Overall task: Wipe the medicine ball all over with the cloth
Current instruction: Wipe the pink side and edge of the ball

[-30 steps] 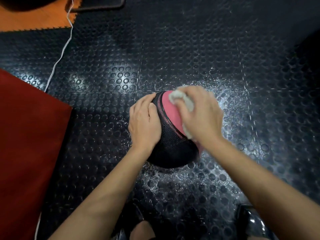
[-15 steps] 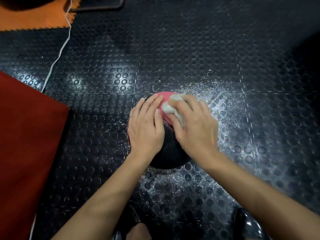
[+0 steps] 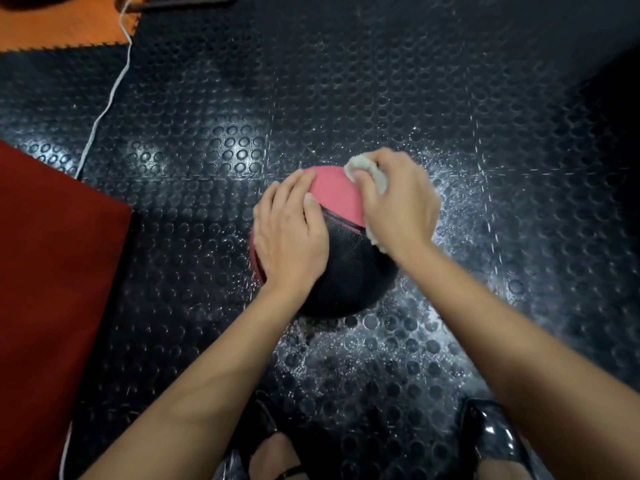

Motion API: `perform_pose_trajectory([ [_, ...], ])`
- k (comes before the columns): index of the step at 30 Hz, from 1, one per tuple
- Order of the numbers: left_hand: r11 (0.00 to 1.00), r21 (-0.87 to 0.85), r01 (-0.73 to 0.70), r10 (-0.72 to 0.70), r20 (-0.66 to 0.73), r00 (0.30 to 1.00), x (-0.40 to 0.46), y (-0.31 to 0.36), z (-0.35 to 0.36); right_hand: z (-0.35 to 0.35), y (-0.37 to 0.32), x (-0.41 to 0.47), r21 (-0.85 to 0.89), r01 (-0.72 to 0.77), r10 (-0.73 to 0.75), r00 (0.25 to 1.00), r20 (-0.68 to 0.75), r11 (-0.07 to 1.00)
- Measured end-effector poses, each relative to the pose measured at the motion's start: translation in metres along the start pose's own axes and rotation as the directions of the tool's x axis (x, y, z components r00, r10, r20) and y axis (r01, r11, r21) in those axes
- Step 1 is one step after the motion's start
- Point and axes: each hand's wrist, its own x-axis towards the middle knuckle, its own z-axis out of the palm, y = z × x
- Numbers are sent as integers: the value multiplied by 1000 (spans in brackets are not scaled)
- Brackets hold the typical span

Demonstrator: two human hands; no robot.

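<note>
The round pink-and-black rubber medicine ball (image 3: pixel 341 244) sat on the studded black floor mat (image 3: pixel 381 98); her left hand (image 3: pixel 289 233) lay flat steadying it, the right hand (image 3: pixel 398 202) clutched the small white cloth (image 3: pixel 362 168) against its far pink side, the underside seemingly unwiped

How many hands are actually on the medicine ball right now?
2. The left hand lies flat on the medicine ball's left side; the right hand presses the cloth against its upper right.

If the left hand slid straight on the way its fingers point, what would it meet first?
Likely the cloth held by the right hand: the left hand lies flat on the medicine ball, fingers aimed up-right across its pink panel. Depth is uncertain.
</note>
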Motion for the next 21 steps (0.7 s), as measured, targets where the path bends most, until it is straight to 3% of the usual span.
perform_pose_trajectory([
  [4,999,-35,20,-20,-11,1000,0,-6,-3,-4,-1,-31,6,329,-329,944,0,944],
  [5,1000,-27,12,-13,-9,1000,-2,-6,-3,-5,2,-23,6,309,-309,951,19,951],
  [8,1000,0,13,-13,-28,1000,-3,-1,1,-2,2,4,39,8,-8,1000,9,999],
  [10,999,-15,37,-38,-28,999,1,0,1,-3,-6,-12,22,102,-101,995,-25,995],
  [13,997,-41,61,-61,-13,998,3,-3,-2,-4,-1,-39,-24,407,-407,913,0,913],
  [14,998,-35,50,-50,-7,999,1,-3,-3,-6,4,-31,-29,393,-393,919,10,919],
  [17,1000,-4,18,-18,-13,1000,-3,0,0,-2,10,3,78,14,-15,1000,6,997],
  [18,1000,-4,14,-14,-13,1000,-1,1,0,-1,8,1,60,1,0,1000,-19,998],
  [21,999,-25,41,-42,-16,999,2,-1,-1,-2,-4,-32,-9,288,-288,956,-58,958],
])
